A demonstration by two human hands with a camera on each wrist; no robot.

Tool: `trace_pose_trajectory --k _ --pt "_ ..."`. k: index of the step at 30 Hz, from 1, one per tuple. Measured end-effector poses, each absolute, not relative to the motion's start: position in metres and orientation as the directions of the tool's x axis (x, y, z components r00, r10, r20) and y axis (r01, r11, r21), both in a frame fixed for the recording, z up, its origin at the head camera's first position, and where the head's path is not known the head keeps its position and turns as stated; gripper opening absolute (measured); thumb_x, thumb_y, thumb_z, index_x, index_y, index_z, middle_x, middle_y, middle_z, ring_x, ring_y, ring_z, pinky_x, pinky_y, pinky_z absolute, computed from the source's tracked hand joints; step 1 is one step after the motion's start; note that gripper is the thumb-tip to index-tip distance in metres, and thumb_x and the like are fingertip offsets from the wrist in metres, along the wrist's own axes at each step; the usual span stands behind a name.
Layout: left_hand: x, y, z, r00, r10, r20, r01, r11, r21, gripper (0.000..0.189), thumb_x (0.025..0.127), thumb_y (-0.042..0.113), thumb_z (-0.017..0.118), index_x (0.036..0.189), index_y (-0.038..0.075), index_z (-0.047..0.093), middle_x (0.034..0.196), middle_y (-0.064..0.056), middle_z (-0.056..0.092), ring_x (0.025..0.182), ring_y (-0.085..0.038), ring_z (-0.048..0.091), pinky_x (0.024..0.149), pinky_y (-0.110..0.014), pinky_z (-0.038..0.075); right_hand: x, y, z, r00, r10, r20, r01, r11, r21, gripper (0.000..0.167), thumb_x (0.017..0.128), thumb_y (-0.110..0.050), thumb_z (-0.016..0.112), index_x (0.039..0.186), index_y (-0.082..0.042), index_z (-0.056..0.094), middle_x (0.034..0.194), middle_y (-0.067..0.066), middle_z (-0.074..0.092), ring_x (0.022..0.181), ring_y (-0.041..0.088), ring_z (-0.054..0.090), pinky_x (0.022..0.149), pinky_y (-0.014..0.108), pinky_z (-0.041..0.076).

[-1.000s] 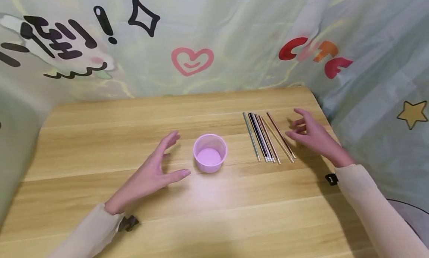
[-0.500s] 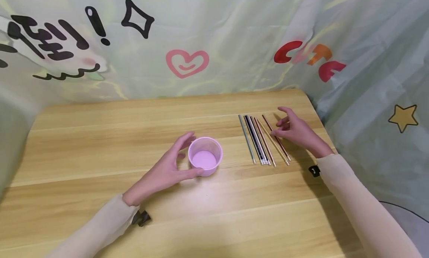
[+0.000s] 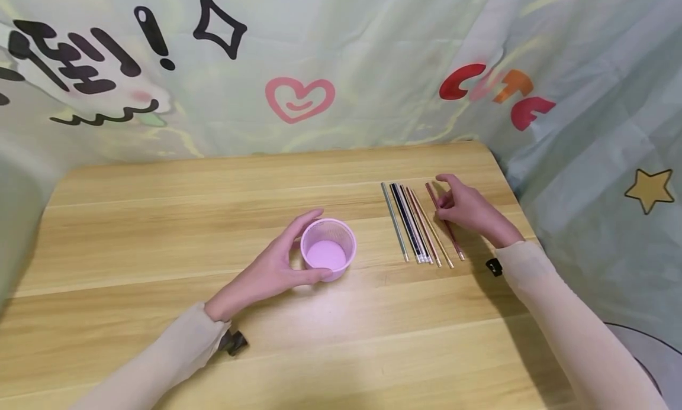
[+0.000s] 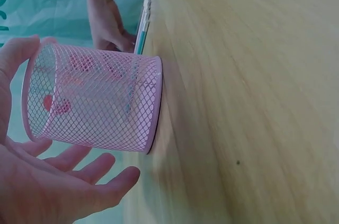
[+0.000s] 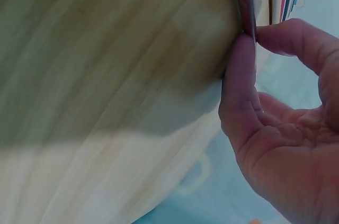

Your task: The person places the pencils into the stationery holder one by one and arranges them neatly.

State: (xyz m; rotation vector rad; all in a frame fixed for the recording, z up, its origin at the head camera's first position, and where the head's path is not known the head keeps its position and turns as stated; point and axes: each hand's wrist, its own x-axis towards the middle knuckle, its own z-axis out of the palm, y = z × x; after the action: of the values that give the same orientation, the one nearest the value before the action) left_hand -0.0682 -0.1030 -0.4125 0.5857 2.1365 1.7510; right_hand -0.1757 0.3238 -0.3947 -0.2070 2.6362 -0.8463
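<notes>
A pink wire-mesh pencil cup (image 3: pixel 327 250) stands upright on the table, its inside bare in the head view. My left hand (image 3: pixel 277 265) is curved round its left side, thumb at the near rim and fingertips by the far rim. In the left wrist view the lower fingers (image 4: pixel 100 173) spread loosely beside the mesh. To the right lie several slim pencils in a loose fan, white ends towards me. My right hand (image 3: pixel 469 209) pinches the rightmost one, a dark red pencil (image 3: pixel 452 235), between thumb and a finger; the right wrist view shows the red pencil (image 5: pixel 244 1) at the fingertips.
The other pencils (image 3: pixel 410 223) lie side by side just left of the right hand, among them grey-green, dark and gold ones. A wooden table (image 3: pixel 160 232) carries everything. A printed curtain (image 3: pixel 373 73) hangs behind it and along the right side.
My left hand has moved right from beside the pencil cup to round it. My right hand has come left to the pencils and taken hold of the dark red one, which has shifted slightly.
</notes>
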Motion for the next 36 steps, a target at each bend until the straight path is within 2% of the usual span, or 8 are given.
trace_pose_trajectory --k 4,9,16,19,22,25,31,36 --pt "-0.068 -0.1 -0.414 -0.862 0.506 0.011 0.082 0.119 0.99 0.1 0.087 0.018 0.096 0.168 0.029 0.038 0.162 -0.001 0.049 0.14 -0.038 0.056 0.118 -0.06 0.04 -0.176 0.33 -0.393 -0.915 -0.247 -0.32 -0.006 0.8 -0.6 0.085 0.102 -0.004 0.074 0.17 0.0 0.022 0.114 0.022 0.064 0.105 0.036 0.065 0.086 0.045 0.056" --pt "-0.068 -0.099 -0.416 -0.869 0.495 -0.005 0.044 0.089 0.995 0.097 0.087 0.018 0.096 0.166 0.031 0.042 0.159 -0.001 0.051 0.138 -0.038 0.059 0.113 -0.058 0.047 -0.18 0.341 -0.394 -0.909 -0.26 -0.326 0.04 0.723 -0.69 0.084 0.102 -0.001 0.069 0.172 -0.005 0.022 0.112 0.019 0.058 0.098 0.03 0.059 0.074 0.035 0.055" --pt "-0.071 -0.098 -0.416 -0.856 0.516 0.018 0.071 0.084 0.994 0.1 0.086 0.014 0.096 0.168 0.028 0.04 0.158 -0.003 0.052 0.137 -0.039 0.058 0.113 -0.06 0.047 -0.179 0.356 -0.393 -0.922 -0.243 -0.302 0.137 0.524 -0.84 0.082 0.104 0.006 0.064 0.172 -0.009 0.021 0.112 0.016 0.055 0.096 0.018 0.063 0.079 0.033 0.061" --pt "-0.074 -0.098 -0.414 -0.849 0.527 0.028 0.097 0.104 0.99 0.102 0.085 0.014 0.097 0.168 0.027 0.04 0.158 -0.003 0.051 0.141 -0.036 0.055 0.117 -0.059 0.042 -0.175 0.359 -0.391 -0.939 -0.229 -0.255 0.15 0.395 -0.906 0.073 0.105 0.009 0.061 0.167 -0.013 0.029 0.109 0.012 0.058 0.091 0.017 0.066 0.078 0.032 0.062" --pt "-0.077 -0.096 -0.414 -0.847 0.531 0.028 0.117 0.134 0.984 0.101 0.084 0.018 0.098 0.167 0.029 0.04 0.157 0.0 0.052 0.144 -0.032 0.051 0.121 -0.056 0.038 -0.169 0.356 -0.387 -0.96 -0.21 -0.188 0.135 0.242 -0.961 0.066 0.105 0.011 0.06 0.159 -0.02 0.039 0.105 0.008 0.062 0.087 0.018 0.069 0.076 0.031 0.063" --pt "-0.079 -0.094 -0.415 -0.843 0.537 0.029 0.118 0.131 0.984 0.1 0.083 0.02 0.099 0.164 0.032 0.042 0.155 0.001 0.054 0.143 -0.031 0.051 0.12 -0.057 0.039 -0.16 0.349 -0.383 -0.977 -0.185 -0.109 0.098 0.065 -0.993 0.063 0.105 0.013 0.061 0.153 -0.024 0.044 0.103 0.008 0.062 0.085 0.019 0.072 0.077 0.032 0.064" --pt "-0.082 -0.091 -0.418 -0.842 0.538 0.032 0.117 0.124 0.985 0.104 0.082 0.02 0.101 0.164 0.035 0.04 0.154 0.001 0.054 0.142 -0.031 0.052 0.118 -0.058 0.041 -0.142 0.323 -0.371 -0.994 -0.094 0.053 -0.032 -0.206 -0.978 0.06 0.105 0.016 0.058 0.154 -0.016 0.042 0.103 0.01 0.061 0.081 0.02 0.072 0.076 0.034 0.065" --pt "-0.083 -0.089 -0.42 -0.846 0.533 0.034 0.112 0.115 0.987 0.107 0.08 0.018 0.101 0.165 0.037 0.038 0.153 0.0 0.054 0.141 -0.031 0.052 0.115 -0.06 0.043 -0.126 0.297 -0.358 -0.989 0.015 0.149 -0.145 -0.329 -0.933 0.06 0.104 0.017 0.06 0.154 -0.011 0.043 0.103 0.012 0.061 0.081 0.022 0.071 0.075 0.034 0.065"
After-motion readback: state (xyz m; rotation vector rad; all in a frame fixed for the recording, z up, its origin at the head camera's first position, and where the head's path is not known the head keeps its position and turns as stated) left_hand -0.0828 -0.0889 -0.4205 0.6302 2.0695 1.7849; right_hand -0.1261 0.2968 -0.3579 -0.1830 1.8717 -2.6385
